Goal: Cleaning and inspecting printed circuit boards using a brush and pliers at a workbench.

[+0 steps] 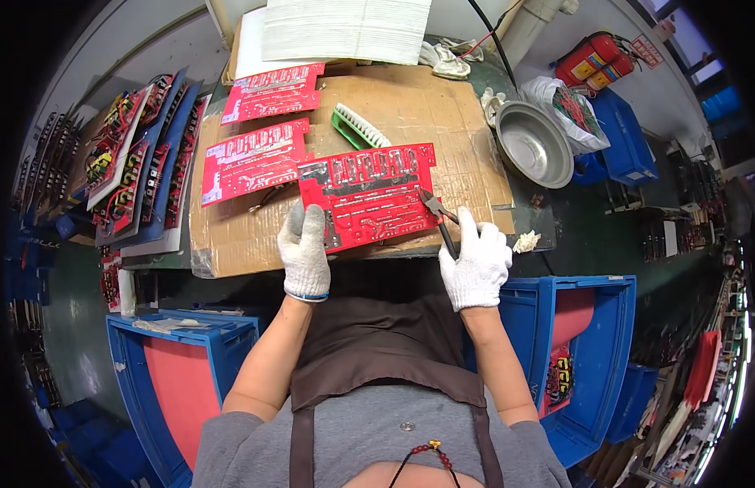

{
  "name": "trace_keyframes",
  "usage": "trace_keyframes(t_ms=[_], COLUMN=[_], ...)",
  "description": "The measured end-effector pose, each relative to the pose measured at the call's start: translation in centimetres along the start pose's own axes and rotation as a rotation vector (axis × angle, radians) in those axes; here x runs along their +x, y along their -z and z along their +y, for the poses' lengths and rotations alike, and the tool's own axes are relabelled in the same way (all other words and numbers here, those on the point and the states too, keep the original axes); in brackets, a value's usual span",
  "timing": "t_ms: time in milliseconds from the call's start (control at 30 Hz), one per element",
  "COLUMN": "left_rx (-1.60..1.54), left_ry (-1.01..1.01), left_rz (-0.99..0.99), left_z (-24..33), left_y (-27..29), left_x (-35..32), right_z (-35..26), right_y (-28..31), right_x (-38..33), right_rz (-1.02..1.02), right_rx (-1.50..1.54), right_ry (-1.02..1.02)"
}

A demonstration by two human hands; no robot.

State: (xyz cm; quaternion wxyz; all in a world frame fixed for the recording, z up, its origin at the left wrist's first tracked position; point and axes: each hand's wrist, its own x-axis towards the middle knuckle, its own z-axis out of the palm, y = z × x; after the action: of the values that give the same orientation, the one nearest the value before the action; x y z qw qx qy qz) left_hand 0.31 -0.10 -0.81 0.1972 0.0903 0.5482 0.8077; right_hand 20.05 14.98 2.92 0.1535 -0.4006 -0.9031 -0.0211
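Observation:
A red circuit board [373, 199] is tilted over the cardboard-covered bench in front of me, its soldered side up. My left hand [305, 248], in a white glove, grips its left edge. In my right hand [477, 259], also gloved, is a pair of side cutters [442, 218] with dark handles; their jaws lie over the board's right edge. Two similar boards rest on the cardboard [442, 106] to the left, a nearer one [255, 161] and a farther one [273, 91]. Beyond the held board lies a green brush [359, 126] with white bristles.
A metal bowl [536, 145] stands at the bench's right, beside a white bag [566, 114]. White sheets [345, 31] are stacked at the back. Upright boards [145, 154] crowd the left. Blue crates flank me, left [129, 366] and right [613, 350]. A fire extinguisher [595, 61] is at the far right.

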Motion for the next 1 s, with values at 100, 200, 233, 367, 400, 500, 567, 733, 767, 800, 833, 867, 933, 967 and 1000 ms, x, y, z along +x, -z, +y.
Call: trace_keyframes(t_ms=[100,200,233,367,400,500,567,733,767,800,833,867,933,967,1000], left_rx=[0.005,0.008,0.011,0.011,0.01,0.0,-0.011,0.007,0.005,0.009,0.013,0.012,0.007,0.005,0.013], left_ry=[0.001,-0.006,-0.008,0.015,0.02,0.027,0.031,0.037,0.039,0.032,0.026,0.027,0.037,0.038,0.021], left_rz=[0.001,0.005,0.012,0.034,0.028,0.024,0.025,0.017,0.019,0.015,0.011,0.012,0.025,0.024,0.02], left_z=[-0.09,-0.17,-0.2,-0.03,-0.03,0.06,-0.06,-0.29,-0.23,-0.01,0.11,0.09,0.07,0.05,0.01], left_y=[0.17,0.13,0.11,0.02,0.14,0.12,0.05,0.55,0.49,0.23,0.09,0.09,0.11,0.11,0.08], left_x=[0.11,0.12,0.18,0.0,0.0,-0.14,-0.13,-0.06,-0.11,-0.13,-0.11,-0.04,0.0,-0.06,-0.07], right_z=[0.02,0.42,0.53,0.49,0.48,0.59,0.69,0.68,0.73,0.79,0.79,0.74,0.59,0.52,0.43], right_y=[0.22,-0.05,-0.21,-0.05,-0.04,-0.23,-0.29,-0.29,-0.34,-0.49,-0.58,-0.61,-0.54,-0.32,-0.02], right_x=[0.07,0.37,0.47,0.6,0.61,0.45,0.42,0.38,0.37,0.37,0.39,0.49,0.67,0.72,0.86], right_rz=[0.039,0.054,0.062,0.046,0.053,0.064,0.069,0.104,0.102,0.115,0.128,0.127,0.099,0.098,0.036], right_rx=[0.005,0.006,0.009,0.019,0.022,0.032,0.036,0.017,0.015,0.022,0.03,0.028,-0.003,-0.005,-0.009], right_ry=[0.011,0.028,0.039,0.035,0.033,0.032,0.034,0.049,0.05,0.043,0.037,0.037,0.039,0.039,0.021])
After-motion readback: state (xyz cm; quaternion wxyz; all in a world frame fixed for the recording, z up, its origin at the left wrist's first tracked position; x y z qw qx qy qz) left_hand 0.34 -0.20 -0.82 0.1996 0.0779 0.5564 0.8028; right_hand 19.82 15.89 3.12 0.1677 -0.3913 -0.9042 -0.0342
